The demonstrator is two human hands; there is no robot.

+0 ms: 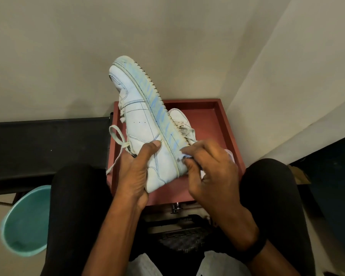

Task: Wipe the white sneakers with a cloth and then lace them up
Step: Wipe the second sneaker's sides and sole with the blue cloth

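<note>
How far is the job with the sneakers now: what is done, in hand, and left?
Done: nothing clearly finished. In hand: the left hand grips the raised sneaker while the right hand pinches the cloth against its sole edge at the heel. Left: the second sneaker lies in the red tray, and the raised sneaker's lace hangs loose, so lacing remains.

Sneaker (pixel 141 128): smooth matt leather-look upper, ribbed rubbery sole, woven cloth lace (pixel 118 140). Tray (pixel 225 124): matt reddish finish. Bin (pixel 26 222): smooth teal plastic. Wall (pixel 167 36): matt paint.
</note>
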